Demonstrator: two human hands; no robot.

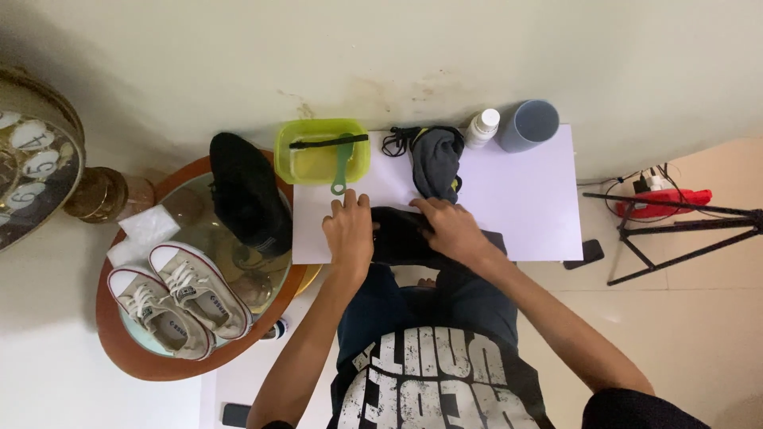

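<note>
In the head view, a dark shoe (pixel 401 237) is held at the near edge of a white board (pixel 524 206) that serves as the work surface. The left hand (pixel 348 230) is laid against the shoe's left side with its fingers close together and pointing away from the body; whether anything is pinched cannot be told. The right hand (pixel 451 229) is pressed down on the shoe's right part, fingers curled over it. At the far left corner of the board a green plastic tub (pixel 322 151) is set, with a green-handled brush (pixel 342 168) resting across it. Near the middle of the far edge a grey cloth (pixel 435 163) is bunched beside black laces (pixel 395 141). Toward the far right corner a small white bottle (pixel 481 127) and a grey cup (pixel 528 125) are stood just beside each other. Left of the board, on a round glass table (pixel 143 361), a second black shoe (pixel 246 195) and a pair of beige sneakers (pixel 179 298) are placed.
</note>
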